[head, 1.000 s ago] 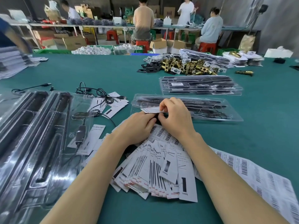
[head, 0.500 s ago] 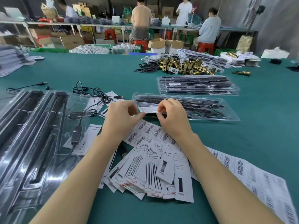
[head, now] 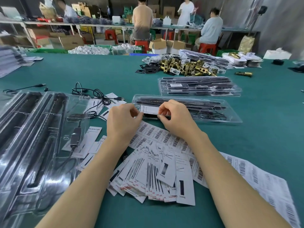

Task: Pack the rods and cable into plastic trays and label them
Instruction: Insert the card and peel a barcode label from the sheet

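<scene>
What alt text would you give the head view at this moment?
Both hands, left hand and right hand, pinch a white label at its ends over a closed clear tray of black rods on a green table. Barcode sheets and printed cards lie below the wrists; open trays sit at left.

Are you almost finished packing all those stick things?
Not yet. One filled, labelled tray sits finished farther back. Right now the left hand and right hand hold a white label over a second filled tray. More trays on the left, loose cables and barcode stickers remain.
</scene>
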